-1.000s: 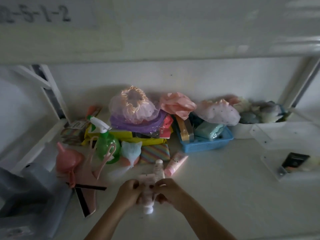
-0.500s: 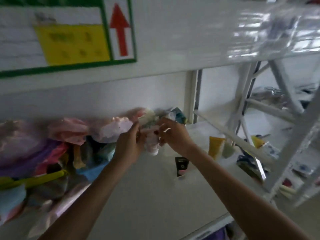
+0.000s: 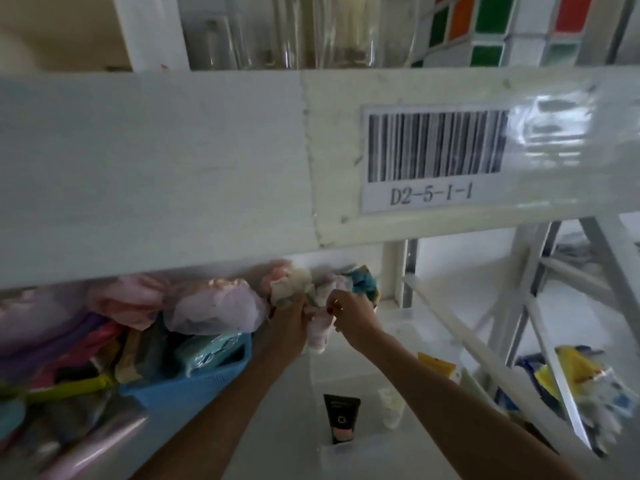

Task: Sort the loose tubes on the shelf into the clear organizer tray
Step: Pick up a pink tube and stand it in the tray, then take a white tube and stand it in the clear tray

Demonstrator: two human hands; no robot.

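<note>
Tubes first: nearest the camera, a black squeeze tube with a pale pink cap (image 3: pixel 341 423) stands cap-down in the clear plastic organizer tray (image 3: pixel 349 455), with a small white tube (image 3: pixel 391 407) and a yellow tube (image 3: pixel 437 366) just beside it to the right. Tray walls are near-invisible in this light, so compartment boundaries can't be called.

Further in, both hands are raised together over the tray's far end. Left hand (image 3: pixel 289 327) and right hand (image 3: pixel 353 320) both pinch a pale pink-and-white squeeze tube (image 3: pixel 318 336), which hangs between them, cap end apparently down (blurred).

Left of that, a blue perforated plastic basket (image 3: pixel 207 379) holds packets; crumpled pastel shower caps (image 3: pixel 214 308) are piled along the back.

Step in hand: carrying a tube to the tray. Next move likely needs lowering it into a free slot, clear of the black tube, then letting go.
</note>
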